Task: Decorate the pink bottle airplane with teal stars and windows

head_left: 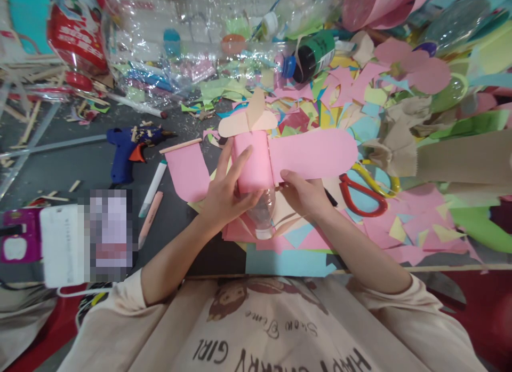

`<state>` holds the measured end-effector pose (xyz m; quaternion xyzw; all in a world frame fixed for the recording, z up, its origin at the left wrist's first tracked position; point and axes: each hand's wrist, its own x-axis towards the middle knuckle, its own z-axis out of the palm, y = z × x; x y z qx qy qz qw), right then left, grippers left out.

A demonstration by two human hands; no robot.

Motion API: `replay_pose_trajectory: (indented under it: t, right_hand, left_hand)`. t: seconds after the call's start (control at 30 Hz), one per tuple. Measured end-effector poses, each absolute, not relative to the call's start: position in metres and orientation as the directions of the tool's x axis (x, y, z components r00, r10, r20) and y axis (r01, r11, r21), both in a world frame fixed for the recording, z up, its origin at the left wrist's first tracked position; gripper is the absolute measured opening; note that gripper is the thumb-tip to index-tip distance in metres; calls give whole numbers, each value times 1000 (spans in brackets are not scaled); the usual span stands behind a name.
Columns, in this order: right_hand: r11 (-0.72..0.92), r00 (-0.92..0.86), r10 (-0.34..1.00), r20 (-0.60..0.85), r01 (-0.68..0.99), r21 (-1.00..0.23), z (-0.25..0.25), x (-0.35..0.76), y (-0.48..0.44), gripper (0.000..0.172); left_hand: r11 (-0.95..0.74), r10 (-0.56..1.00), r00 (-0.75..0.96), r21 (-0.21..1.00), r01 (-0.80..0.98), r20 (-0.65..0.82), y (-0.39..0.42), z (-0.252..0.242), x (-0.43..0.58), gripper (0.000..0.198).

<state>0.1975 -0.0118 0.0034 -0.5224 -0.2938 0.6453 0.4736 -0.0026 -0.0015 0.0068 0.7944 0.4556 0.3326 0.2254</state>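
Bottle (255, 161) wrapped in pink paper lies over paper scraps in front of the person, its white cap (263, 234) toward the body, clasped between the thumb and fingers of the left hand (223, 195). The right hand (303, 193) pinches the lower edge of a round-ended pink strip (316, 154) at the bottle's right side. Beige petal-shaped pieces (240, 124) stand at its far end. Just beside the left hand lies a pink flap (188, 173) edged with a wooden stick (181, 145). Farther left rests a blue glue gun (122, 154); scissors (363, 198) lie right.
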Motion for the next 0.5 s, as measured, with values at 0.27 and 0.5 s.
replay_pose_trajectory:
  t: [0.27,0.5]
  right_hand:
    - [-412,5,880,-475,-489,-769,19,193,-10,31]
    - [-375,-72,922,-380,-404,-834,13,197,-14,39]
  left_hand:
    - [-464,883,363,671,578,298,-1,6,-2,78]
    - [-462,884,360,671,580,297,-1,5,-2,80]
